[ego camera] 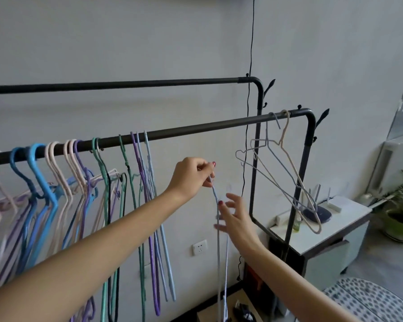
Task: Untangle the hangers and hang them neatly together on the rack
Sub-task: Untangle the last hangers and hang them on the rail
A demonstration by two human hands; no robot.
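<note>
While the left hand (191, 174) pinches the neck of a pale blue hanger (218, 228) in front of the rack (196, 132), the right hand (236, 216) is spread open, fingertips touching its wire. Tangled hangers (56, 187) crowd the rail's left; two hangers (286, 168) hang at right. Grey wall (149, 43), white cabinet (321, 238), wall socket (199, 247). No legible writing.

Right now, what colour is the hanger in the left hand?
Pale blue-lilac hanger; head view, pinched by left hand.

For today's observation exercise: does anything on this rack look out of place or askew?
Yes. Two pale hangers hang tilted near the front rail's right end, apart from the colourful bunch crowded at its left.
</note>
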